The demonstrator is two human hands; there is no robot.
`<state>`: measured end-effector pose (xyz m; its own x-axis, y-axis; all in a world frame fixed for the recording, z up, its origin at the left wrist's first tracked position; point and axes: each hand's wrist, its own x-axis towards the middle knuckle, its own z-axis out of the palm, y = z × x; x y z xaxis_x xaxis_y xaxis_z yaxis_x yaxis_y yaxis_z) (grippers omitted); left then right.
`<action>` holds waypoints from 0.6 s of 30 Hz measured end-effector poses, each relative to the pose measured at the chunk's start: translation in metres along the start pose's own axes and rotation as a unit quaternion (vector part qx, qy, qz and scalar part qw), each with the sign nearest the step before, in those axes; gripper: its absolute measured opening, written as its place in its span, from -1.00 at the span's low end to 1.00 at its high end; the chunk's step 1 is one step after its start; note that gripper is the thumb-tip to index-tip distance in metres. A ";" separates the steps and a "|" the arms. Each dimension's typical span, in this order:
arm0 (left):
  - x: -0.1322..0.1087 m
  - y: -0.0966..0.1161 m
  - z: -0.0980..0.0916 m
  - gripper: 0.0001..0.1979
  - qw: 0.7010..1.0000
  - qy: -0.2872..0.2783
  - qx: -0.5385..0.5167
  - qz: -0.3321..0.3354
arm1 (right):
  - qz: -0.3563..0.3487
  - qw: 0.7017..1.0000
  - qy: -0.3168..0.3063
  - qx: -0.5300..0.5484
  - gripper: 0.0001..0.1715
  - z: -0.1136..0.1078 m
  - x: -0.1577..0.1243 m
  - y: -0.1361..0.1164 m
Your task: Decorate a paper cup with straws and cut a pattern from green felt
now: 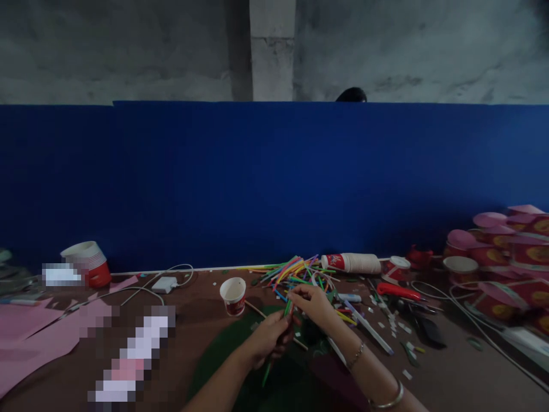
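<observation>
My left hand (270,337) is closed around a slim green stick (266,372), which looks like a drinking straw. Its lower end sticks out below the fist and its upper part shows above the thumb. Close to that upper end, my right hand (312,304) has its thumb and fingers pinched together; whatever lies in the pinch is too small to make out. Just beyond both hands spreads a loose pile of coloured straws (295,272). To the left of my hands a white and red paper cup (234,294) stands upright. Beneath my hands lies a dark green round area (231,366).
A stack of paper cups (355,263) lies at the back, before a blue partition (257,183). Red-handled pliers (398,292), a white-purple pen-like stick (369,329) and paper scraps are at right. Pink-topped red cups (501,252) pile up far right; pink paper (38,337) lies left.
</observation>
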<state>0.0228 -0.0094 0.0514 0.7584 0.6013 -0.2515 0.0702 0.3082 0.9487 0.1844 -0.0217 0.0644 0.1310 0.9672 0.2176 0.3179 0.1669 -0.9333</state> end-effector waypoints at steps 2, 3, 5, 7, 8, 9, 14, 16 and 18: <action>0.000 0.001 0.000 -0.53 1.000 -0.004 0.003 -0.008 | -0.005 1.000 -0.007 0.004 -0.76 -0.001 0.001 0.001; -0.001 0.001 0.000 -0.54 1.000 -0.006 0.003 -0.013 | -0.006 1.000 -0.013 0.008 -0.76 -0.001 0.001 0.002; -0.001 0.002 0.000 -0.55 1.000 -0.010 0.000 -0.024 | -0.007 0.999 -0.024 0.019 -0.77 -0.001 0.002 0.003; -0.002 0.002 0.000 -0.57 1.000 -0.009 -0.001 -0.027 | -0.004 0.999 -0.030 0.025 -0.77 -0.002 0.002 0.003; -0.002 0.002 0.000 -0.58 1.000 -0.007 0.000 -0.026 | -0.003 0.999 -0.031 0.025 -0.77 -0.002 0.002 0.002; -0.002 0.001 0.000 -0.58 1.000 -0.004 0.002 -0.025 | -0.004 0.999 -0.031 0.023 -0.78 -0.002 0.002 0.002; 0.007 -0.006 -0.001 -0.54 0.999 0.046 -0.001 0.006 | -0.020 1.000 -0.016 0.001 -0.76 -0.003 -0.002 -0.005; 0.013 -0.010 -0.002 -0.53 0.995 0.094 -0.010 0.042 | -0.031 0.999 0.000 -0.020 -0.70 -0.003 -0.004 -0.009; 0.018 -0.012 -0.003 -0.54 0.986 0.148 -0.024 0.071 | -0.048 0.997 0.005 -0.054 -0.67 -0.002 -0.006 -0.012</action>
<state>0.0335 0.0003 0.0346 0.5355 0.8275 -0.1690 -0.0581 0.2358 0.9701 0.1819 -0.0298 0.0751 0.1053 0.9457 0.3074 0.4278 0.2360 -0.8725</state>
